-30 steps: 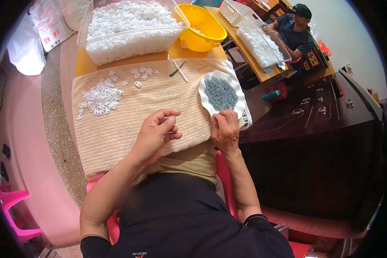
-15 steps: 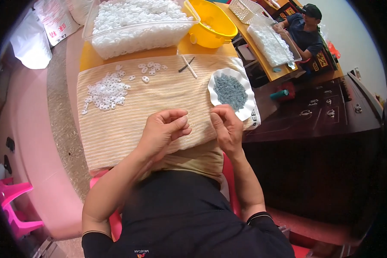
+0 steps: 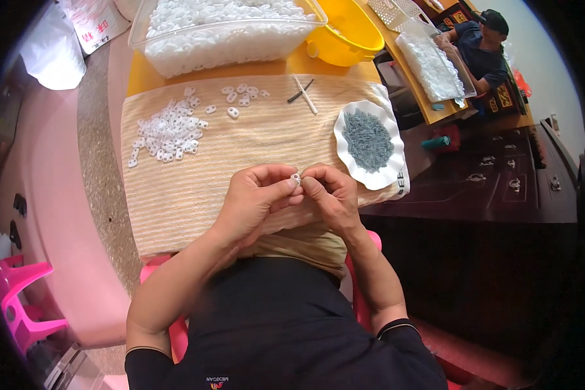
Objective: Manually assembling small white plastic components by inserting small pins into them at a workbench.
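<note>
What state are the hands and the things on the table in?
Left hand: pinching small white piece
Right hand: curled beside that piece
Clear tub: open, well filled
Yellow basin: open
Wavy white plate: holding grey-blue bits
White stick, black stick: lying crossed
Loose white pieces: heaped, some scattered
Striped cloth: spread out

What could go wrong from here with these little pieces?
The small white piece pinched in the left hand might slip free. The plate of grey bits sits near the right edge of the cloth, so a knock could spill it. Tugging the cloth could scatter the white pile.
</note>
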Demonstrator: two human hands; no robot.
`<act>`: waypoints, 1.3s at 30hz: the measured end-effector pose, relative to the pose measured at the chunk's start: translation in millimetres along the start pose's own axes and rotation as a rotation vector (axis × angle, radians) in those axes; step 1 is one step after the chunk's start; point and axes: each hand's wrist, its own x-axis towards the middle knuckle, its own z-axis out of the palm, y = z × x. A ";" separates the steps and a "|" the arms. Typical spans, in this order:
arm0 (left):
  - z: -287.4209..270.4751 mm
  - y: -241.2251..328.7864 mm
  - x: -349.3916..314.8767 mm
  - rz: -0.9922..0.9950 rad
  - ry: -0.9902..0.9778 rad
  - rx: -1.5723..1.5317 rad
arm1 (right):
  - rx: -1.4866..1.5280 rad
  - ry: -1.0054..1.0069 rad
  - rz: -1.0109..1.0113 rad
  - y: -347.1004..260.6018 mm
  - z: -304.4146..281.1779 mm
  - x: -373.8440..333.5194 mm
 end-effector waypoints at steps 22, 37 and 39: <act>-2.4 -2.4 2.8 -0.007 0.033 -0.019 | 0.050 0.043 -0.072 11.4 5.9 5.4; -3.6 -9.5 3.1 0.036 0.065 0.043 | -0.056 0.028 -0.110 6.9 10.5 4.5; -1.9 -11.1 2.4 0.056 0.069 0.067 | -0.069 0.030 -0.109 4.9 11.7 4.4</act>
